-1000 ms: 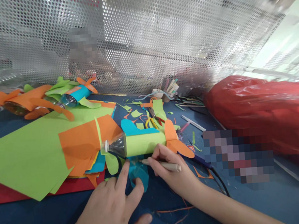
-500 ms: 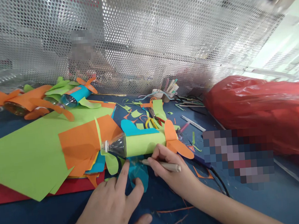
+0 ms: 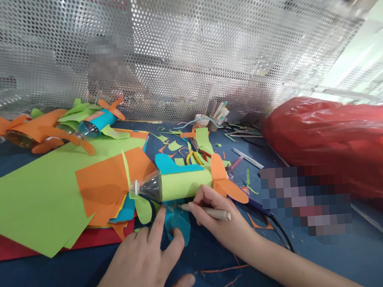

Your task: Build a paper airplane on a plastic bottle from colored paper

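A plastic bottle wrapped in light green paper lies on its side, its neck to the left. It carries blue paper wings, orange paper fins at the base and a green paper propeller at the neck. My left hand rests with fingers spread, fingertips on the near blue wing. In my right hand is a light-coloured pen, its tip on that wing close to the bottle's side. What the tip marks is too small to make out.
Green paper sheets and orange sheets lie left. Other paper-covered bottles stand behind. Pliers sit among paper scraps. A pen cup is at the back, a red plastic bag right, a black cable near my right arm.
Almost nothing differs. The pen and my right fingers have shifted very slightly to the left; my left hand and the bottle stay put.
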Demonstrator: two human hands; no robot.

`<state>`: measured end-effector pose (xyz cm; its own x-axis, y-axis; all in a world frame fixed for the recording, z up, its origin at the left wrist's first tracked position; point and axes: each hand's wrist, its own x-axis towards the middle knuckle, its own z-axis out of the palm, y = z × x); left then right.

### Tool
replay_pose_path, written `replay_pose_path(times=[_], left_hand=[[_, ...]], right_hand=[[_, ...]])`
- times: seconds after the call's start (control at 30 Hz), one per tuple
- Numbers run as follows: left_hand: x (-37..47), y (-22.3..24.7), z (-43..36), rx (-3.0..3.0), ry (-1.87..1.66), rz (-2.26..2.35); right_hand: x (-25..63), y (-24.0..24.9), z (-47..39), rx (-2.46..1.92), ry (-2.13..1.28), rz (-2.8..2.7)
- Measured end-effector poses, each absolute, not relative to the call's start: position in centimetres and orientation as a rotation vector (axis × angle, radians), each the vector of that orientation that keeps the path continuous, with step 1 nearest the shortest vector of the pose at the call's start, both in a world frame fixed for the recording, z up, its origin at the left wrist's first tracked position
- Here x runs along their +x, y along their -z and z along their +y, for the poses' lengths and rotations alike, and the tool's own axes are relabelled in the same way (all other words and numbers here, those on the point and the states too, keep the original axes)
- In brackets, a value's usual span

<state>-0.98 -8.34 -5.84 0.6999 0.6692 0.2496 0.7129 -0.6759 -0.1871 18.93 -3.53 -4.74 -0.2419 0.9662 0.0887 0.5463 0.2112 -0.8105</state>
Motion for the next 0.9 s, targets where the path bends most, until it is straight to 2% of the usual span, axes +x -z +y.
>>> replay_pose_path(times=[0.9], left_hand=[[-1.2, 6.24, -8.36, -2.631, 0.284, -1.071]], right_hand=[[19.02, 4.75, -3.49, -1.389, -0.912, -1.885]])
